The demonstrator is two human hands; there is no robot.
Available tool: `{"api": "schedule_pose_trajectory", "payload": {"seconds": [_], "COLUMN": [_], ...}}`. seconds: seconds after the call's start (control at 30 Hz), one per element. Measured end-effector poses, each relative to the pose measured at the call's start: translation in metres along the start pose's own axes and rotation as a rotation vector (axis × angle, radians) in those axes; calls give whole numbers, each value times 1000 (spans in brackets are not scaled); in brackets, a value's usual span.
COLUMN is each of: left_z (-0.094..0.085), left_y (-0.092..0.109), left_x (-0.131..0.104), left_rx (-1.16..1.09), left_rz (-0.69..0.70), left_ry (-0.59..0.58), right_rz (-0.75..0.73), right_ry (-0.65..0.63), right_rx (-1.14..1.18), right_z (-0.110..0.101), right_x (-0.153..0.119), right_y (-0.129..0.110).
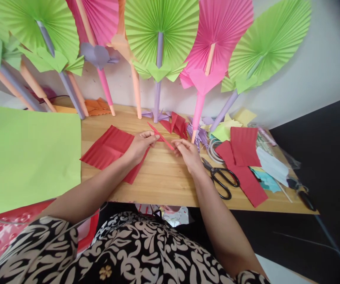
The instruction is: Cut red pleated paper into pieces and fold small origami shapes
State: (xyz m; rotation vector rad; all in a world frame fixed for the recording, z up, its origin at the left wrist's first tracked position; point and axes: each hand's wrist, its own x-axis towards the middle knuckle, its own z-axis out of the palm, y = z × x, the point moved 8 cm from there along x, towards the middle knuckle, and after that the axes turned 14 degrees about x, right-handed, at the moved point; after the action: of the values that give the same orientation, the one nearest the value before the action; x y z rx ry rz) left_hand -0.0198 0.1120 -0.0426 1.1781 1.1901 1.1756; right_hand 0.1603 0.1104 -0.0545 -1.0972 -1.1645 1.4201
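Observation:
A narrow folded strip of red paper (163, 138) slants between my hands above the wooden table (161, 173). Its middle is pinched by my left hand (144, 145), whose fingers are closed. At the strip's lower right end, the fingers of my right hand (187, 153) are pressed together on it. Beneath and left of my left hand lies a creased red sheet (111, 148), partly hidden by the wrist. Black-handled scissors (221, 175) rest just right of my right wrist.
Green and pink paper fans (161, 23) lean on the wall behind. A large green sheet (30, 157) covers the left side. Red pieces (245, 146), clear tape rolls (214, 150) and paper scraps crowd the right. Folded red paper (178, 125) lies at the back.

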Motion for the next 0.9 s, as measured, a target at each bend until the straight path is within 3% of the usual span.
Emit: {"api": "schedule_pose_trajectory", "payload": {"seconds": [0.07, 0.2, 0.33, 0.5, 0.67, 0.9], "left_z": [7, 18, 27, 25, 15, -25], "left_y": [0, -2, -2, -5, 1, 13], "left_x": [-3, -10, -11, -10, -10, 7], "left_rx": [35, 76, 74, 109, 44, -113], "left_rz": [-1, -18, 9, 20, 35, 63], "left_ry": [-39, -91, -170, -149, -65, 138], "right_rz": [-17, -42, -46, -53, -75, -83], "right_ry": [-12, -152, -164, -199, -249, -236], "right_rx": [3, -65, -105, -134, -176, -199], "right_z": [3, 19, 21, 24, 30, 26], "right_x": [-2, -8, -9, -10, -13, -13], "right_y": [-3, -8, -7, -7, -14, -16]}}
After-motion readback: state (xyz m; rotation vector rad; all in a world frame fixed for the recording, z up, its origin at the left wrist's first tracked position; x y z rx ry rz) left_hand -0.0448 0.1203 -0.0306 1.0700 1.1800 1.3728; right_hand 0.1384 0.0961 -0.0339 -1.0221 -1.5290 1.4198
